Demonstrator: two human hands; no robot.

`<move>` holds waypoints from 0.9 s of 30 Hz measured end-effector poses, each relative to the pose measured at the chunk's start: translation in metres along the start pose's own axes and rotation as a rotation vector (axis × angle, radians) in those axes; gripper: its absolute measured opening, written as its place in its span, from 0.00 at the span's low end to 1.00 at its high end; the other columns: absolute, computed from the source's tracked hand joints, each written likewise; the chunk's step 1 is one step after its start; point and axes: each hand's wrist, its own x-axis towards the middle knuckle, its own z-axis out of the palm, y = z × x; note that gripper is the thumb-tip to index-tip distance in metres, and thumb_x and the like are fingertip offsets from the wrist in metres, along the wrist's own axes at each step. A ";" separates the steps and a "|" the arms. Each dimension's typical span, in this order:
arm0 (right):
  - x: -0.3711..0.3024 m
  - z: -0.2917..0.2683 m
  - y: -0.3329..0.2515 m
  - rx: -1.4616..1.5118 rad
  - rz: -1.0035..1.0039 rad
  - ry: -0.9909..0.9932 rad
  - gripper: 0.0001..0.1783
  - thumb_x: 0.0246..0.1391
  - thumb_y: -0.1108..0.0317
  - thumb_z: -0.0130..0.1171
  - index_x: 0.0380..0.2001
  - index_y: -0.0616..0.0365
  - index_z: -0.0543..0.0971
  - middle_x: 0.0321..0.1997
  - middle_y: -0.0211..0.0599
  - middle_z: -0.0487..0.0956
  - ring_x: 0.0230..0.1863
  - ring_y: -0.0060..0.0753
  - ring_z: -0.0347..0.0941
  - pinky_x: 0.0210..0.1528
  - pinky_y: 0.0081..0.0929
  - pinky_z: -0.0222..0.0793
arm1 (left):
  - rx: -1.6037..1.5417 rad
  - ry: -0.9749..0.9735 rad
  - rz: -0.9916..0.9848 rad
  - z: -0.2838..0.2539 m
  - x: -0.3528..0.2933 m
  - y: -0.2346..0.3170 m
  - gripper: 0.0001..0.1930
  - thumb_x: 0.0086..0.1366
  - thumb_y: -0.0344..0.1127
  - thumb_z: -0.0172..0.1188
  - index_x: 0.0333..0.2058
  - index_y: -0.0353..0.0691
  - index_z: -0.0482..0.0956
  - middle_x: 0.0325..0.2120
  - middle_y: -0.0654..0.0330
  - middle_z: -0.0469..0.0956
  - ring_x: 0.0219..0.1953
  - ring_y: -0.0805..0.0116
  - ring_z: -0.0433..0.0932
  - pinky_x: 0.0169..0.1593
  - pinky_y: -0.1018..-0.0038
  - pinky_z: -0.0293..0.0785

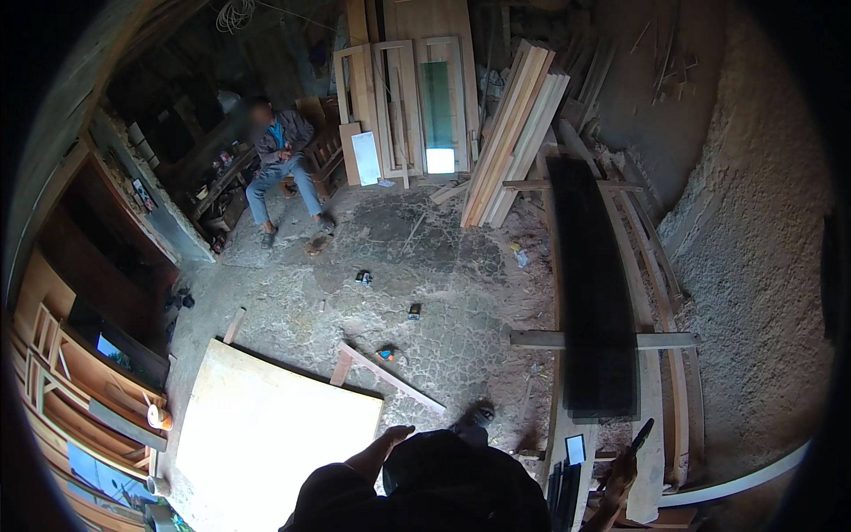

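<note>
At the lower right, my right hand [619, 479] is closed around a slim black object [643, 434], whose exact kind I cannot make out. It is over pale planks, next to a small bright-faced rectangle with a dark edge [576, 449]. Just beyond lies a long black panel [594, 293], resting across wooden battens. My left hand [388, 446] is at my front, by the right edge of a large, brightly lit pale board [275, 426]. Dark clothing hides most of its fingers, and nothing held shows there.
A thin wooden strip [394, 377] lies on the cracked floor, near small objects including an orange-and-blue one [386, 354]. Planks [519, 133] and door frames [394, 106] lean at the back. A person [282, 146] sits far left. Wooden frames [53, 355] line the left side.
</note>
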 end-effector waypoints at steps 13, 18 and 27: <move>-0.012 -0.030 0.059 0.048 0.085 0.053 0.14 0.62 0.62 0.48 0.28 0.62 0.70 0.18 0.34 0.64 0.18 0.28 0.56 0.19 0.33 0.53 | 0.294 -0.113 0.149 0.042 -0.001 -0.025 0.42 0.58 0.63 0.63 0.62 0.38 0.67 0.56 0.46 0.72 0.56 0.50 0.72 0.59 0.58 0.67; -0.009 -0.033 0.041 -0.031 -0.022 0.049 0.15 0.63 0.61 0.47 0.31 0.64 0.71 0.20 0.36 0.68 0.17 0.26 0.59 0.19 0.31 0.53 | 0.306 -0.120 0.201 0.053 -0.007 -0.020 0.42 0.58 0.63 0.62 0.61 0.38 0.68 0.54 0.46 0.74 0.54 0.50 0.74 0.57 0.59 0.69; -0.044 -0.013 0.008 0.004 0.055 0.080 0.14 0.64 0.61 0.49 0.36 0.63 0.71 0.20 0.35 0.71 0.08 0.24 0.63 0.08 0.24 0.58 | 0.851 -0.126 0.336 0.047 -0.020 -0.015 0.41 0.58 0.64 0.61 0.60 0.38 0.69 0.49 0.46 0.77 0.50 0.52 0.77 0.53 0.61 0.73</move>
